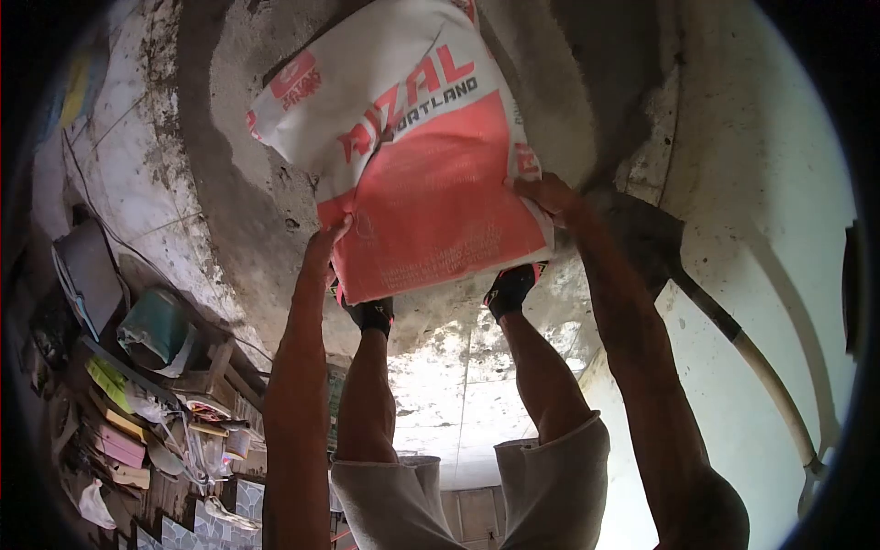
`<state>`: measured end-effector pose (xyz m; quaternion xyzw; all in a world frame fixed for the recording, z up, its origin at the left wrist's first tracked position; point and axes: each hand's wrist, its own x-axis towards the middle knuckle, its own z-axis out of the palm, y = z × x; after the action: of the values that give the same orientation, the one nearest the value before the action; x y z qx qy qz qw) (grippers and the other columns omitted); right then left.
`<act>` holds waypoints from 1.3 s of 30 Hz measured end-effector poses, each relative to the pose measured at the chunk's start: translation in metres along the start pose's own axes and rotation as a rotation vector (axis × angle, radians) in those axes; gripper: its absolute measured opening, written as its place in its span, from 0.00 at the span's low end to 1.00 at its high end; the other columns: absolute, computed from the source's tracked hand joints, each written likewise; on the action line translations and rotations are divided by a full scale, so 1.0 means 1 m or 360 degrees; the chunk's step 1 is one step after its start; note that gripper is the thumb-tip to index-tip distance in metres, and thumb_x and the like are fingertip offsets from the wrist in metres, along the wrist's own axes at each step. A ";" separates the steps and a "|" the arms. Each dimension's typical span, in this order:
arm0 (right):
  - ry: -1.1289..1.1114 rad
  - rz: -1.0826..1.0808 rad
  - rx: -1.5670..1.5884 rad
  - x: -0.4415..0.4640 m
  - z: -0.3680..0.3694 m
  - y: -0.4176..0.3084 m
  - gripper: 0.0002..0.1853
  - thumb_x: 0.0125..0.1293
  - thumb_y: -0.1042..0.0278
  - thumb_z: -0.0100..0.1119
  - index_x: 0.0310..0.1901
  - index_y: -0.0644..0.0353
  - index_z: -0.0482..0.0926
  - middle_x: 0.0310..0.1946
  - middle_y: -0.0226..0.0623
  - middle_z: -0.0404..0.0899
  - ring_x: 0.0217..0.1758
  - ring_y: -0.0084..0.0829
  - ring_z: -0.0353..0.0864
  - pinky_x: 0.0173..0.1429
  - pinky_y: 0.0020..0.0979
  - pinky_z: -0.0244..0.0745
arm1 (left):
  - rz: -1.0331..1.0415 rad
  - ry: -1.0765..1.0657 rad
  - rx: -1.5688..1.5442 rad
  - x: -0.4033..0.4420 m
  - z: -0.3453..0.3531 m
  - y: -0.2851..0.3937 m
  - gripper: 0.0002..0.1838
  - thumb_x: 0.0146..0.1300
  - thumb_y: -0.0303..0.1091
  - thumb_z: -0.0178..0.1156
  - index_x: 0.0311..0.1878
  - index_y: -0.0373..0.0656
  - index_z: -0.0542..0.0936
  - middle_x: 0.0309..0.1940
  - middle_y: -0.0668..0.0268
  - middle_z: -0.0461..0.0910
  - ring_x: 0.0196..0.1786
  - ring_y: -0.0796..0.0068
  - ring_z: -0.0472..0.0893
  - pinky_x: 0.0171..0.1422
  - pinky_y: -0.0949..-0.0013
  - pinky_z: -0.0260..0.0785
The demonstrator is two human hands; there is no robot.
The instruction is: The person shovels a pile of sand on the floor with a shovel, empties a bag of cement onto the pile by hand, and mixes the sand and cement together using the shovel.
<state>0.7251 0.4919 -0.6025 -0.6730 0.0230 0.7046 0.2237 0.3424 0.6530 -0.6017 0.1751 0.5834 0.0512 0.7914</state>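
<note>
A white and red cement bag, printed with "RIZAL" and "PORTLAND", hangs in front of my legs over the floor. My left hand is closed on its left edge near the lower corner. On the other side, my right hand grips the right edge a little higher up. The upper left part of the bag is creased and folded. Its underside and any opening are hidden. Below the bag's bottom edge my feet in dark shoes stand apart.
Grey cement powder or mix lies on the floor around the bag. To the right, a shovel with a long handle leans by the pale wall. Piled clutter, a greenish bucket and boards line the left side.
</note>
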 end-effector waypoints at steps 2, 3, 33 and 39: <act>0.0089 0.0002 -0.0288 -0.004 -0.004 0.011 0.29 0.58 0.51 0.66 0.52 0.66 0.74 0.40 0.41 0.81 0.30 0.28 0.82 0.35 0.31 0.80 | 0.0040 0.0095 0.0069 -0.007 0.007 -0.001 0.23 0.57 0.42 0.67 0.51 0.38 0.77 0.46 0.64 0.79 0.47 0.72 0.78 0.53 0.65 0.71; 0.0127 -0.0012 -0.0471 -0.012 -0.002 0.012 0.28 0.59 0.50 0.65 0.51 0.67 0.75 0.39 0.43 0.81 0.28 0.28 0.82 0.33 0.31 0.80 | 0.0048 0.0144 0.0104 -0.013 0.008 -0.005 0.21 0.57 0.41 0.67 0.49 0.38 0.78 0.44 0.64 0.80 0.45 0.73 0.79 0.51 0.65 0.72; 0.0649 -0.0048 -0.0788 -0.227 0.061 -0.193 0.38 0.64 0.38 0.49 0.23 0.78 0.73 0.12 0.47 0.72 0.11 0.38 0.74 0.14 0.42 0.64 | -0.0254 0.0239 0.0078 -0.139 0.054 0.145 0.23 0.59 0.47 0.65 0.47 0.36 0.78 0.40 0.61 0.82 0.39 0.67 0.82 0.46 0.63 0.77; 0.0878 -0.0242 -0.0780 -0.220 0.046 -0.146 0.40 0.63 0.34 0.47 0.29 0.79 0.76 0.17 0.45 0.74 0.23 0.37 0.79 0.27 0.39 0.71 | -0.0033 0.0405 0.0096 -0.158 0.068 0.143 0.18 0.59 0.41 0.65 0.43 0.35 0.79 0.35 0.62 0.81 0.33 0.72 0.81 0.37 0.66 0.75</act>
<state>0.7316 0.5761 -0.3481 -0.8708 -0.1371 0.4628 0.0932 0.3742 0.7264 -0.3928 0.1850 0.6820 0.0473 0.7060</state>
